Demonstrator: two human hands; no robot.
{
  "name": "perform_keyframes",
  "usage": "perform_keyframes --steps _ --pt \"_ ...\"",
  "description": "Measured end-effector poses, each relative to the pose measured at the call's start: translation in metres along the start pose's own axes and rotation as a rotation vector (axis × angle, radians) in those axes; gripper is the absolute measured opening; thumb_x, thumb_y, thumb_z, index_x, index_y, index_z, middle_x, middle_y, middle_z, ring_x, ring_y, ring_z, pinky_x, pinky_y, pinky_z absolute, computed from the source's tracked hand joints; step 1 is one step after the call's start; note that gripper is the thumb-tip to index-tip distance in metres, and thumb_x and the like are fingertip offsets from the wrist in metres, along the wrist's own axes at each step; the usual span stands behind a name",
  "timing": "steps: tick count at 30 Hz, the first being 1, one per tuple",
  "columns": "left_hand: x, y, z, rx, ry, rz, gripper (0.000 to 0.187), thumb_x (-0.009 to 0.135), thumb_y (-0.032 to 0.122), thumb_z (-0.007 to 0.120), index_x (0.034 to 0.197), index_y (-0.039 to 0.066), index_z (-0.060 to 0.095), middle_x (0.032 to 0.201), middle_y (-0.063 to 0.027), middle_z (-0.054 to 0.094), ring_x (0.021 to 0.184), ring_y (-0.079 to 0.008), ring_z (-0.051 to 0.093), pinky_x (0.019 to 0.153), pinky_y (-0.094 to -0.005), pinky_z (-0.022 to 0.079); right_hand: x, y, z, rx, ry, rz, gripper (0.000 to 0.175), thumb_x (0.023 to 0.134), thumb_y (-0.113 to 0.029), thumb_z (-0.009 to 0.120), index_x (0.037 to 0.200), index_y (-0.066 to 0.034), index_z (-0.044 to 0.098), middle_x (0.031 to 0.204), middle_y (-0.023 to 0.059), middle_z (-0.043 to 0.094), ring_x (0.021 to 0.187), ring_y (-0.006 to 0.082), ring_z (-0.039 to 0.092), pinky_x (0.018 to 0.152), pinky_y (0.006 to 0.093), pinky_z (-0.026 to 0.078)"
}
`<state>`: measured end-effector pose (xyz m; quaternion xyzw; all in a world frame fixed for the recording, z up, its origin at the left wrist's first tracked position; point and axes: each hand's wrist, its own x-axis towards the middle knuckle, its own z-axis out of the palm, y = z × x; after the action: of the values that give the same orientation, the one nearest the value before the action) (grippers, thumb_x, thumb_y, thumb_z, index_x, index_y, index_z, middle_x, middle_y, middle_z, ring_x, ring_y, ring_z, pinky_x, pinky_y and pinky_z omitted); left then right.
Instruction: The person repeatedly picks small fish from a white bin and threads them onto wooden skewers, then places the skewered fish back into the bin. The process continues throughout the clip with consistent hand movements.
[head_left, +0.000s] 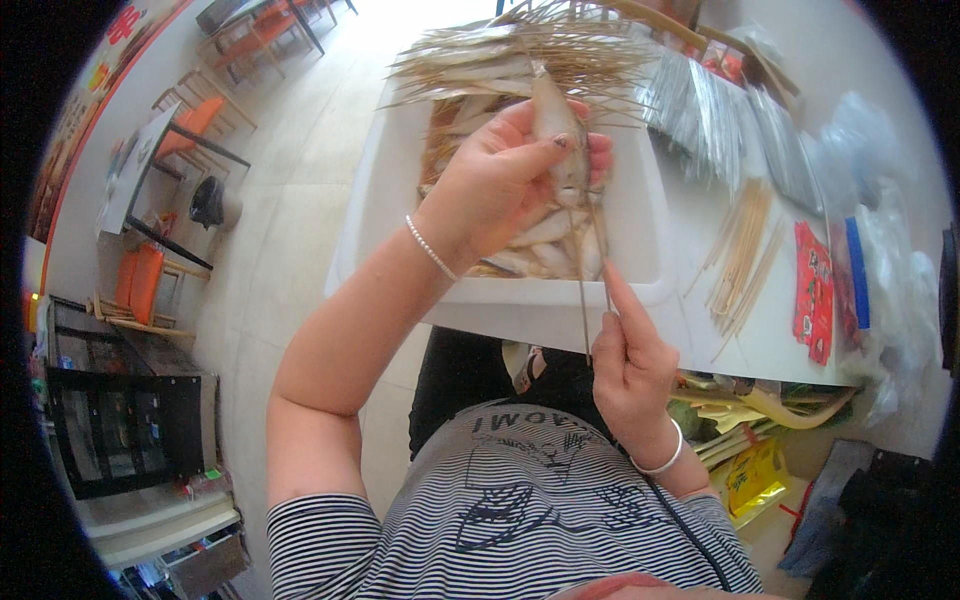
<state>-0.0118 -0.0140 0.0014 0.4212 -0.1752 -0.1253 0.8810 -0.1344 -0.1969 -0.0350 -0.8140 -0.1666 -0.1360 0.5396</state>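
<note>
My left hand (536, 154) holds a small whole fish (561, 124) above a white plastic tub (652, 217), its thumb pressed on the fish's side. Two thin wooden skewers (583, 300) run from the fish's lower end towards me. My right hand (630, 341) pinches the right-hand skewer between finger and thumb; the other hangs beside it. Loose fish (551, 247) lie in the tub beneath my left hand. Many skewered fish (480, 64) are piled across the tub's far end, their sticks pointing outward. How deep the skewers sit in the fish cannot be seen.
Bare wooden skewers (739, 262) lie on the white table (697, 330) right of the tub, with red packets (812, 292) beyond them. Metal skewers (697, 120) and clear plastic bags (862, 150) lie farther back. Chairs with orange seats (142, 285) stand at the left.
</note>
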Motion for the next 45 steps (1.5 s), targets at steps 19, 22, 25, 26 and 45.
perform_keyframes --steps 19,22,25,26,45 --pt "-0.003 0.003 0.008 0.031 0.017 0.009 0.058 0.094 -0.003 0.047 0.144 0.01 0.022 0.114 -0.0232 0.062 0.106 -0.0301 0.064 0.093 -0.0403 0.053 0.007 -0.012 -0.007 -0.181 0.041 -0.105 0.04 0.09 0.006 0.052 0.129 0.0022 0.057 0.067 0.011 0.055 0.055 0.0085 0.048 0.055 0.0227 0.041" --pt "-0.003 0.003 0.005 0.052 0.008 0.02 0.057 0.094 -0.002 0.047 0.145 0.009 0.022 0.114 -0.0238 0.062 0.107 -0.0307 0.064 0.095 -0.0421 0.052 0.012 -0.015 -0.006 -0.187 0.03 -0.112 0.038 0.09 0.006 0.052 0.128 0.0029 0.058 0.068 0.0125 0.056 0.056 0.0084 0.049 0.055 0.0231 0.042" --pt "-0.002 -0.001 0.003 0.013 -0.013 0.01 0.058 0.095 -0.001 0.047 0.146 0.01 0.021 0.114 -0.0234 0.062 0.107 -0.0301 0.064 0.096 -0.0425 0.052 0.017 -0.015 -0.006 -0.228 0.03 -0.141 0.039 0.089 0.005 0.054 0.128 0.0021 0.058 0.076 0.0188 0.061 0.06 0.0161 0.056 0.058 0.027 0.046" --pt "-0.003 -0.001 0.004 0.026 -0.018 -0.003 0.059 0.095 -0.001 0.047 0.146 0.01 0.019 0.114 -0.0233 0.062 0.108 -0.03 0.064 0.096 -0.0426 0.052 0.021 -0.013 -0.005 -0.222 0.047 -0.166 0.04 0.088 0.005 0.055 0.128 0.0014 0.058 0.082 0.0228 0.063 0.063 0.0241 0.062 0.059 0.0304 0.049" --pt "-0.003 -0.003 0.006 0.063 -0.024 -0.024 0.068 0.095 0.0 0.045 0.15 0.011 0.007 0.116 -0.0245 0.061 0.107 -0.0304 0.064 0.093 -0.0412 0.054 0.028 -0.011 -0.011 -0.213 0.001 -0.151 0.039 0.089 0.002 0.057 0.127 0.0007 0.057 0.099 0.0263 0.066 0.073 0.0349 0.069 0.062 0.0366 0.053"
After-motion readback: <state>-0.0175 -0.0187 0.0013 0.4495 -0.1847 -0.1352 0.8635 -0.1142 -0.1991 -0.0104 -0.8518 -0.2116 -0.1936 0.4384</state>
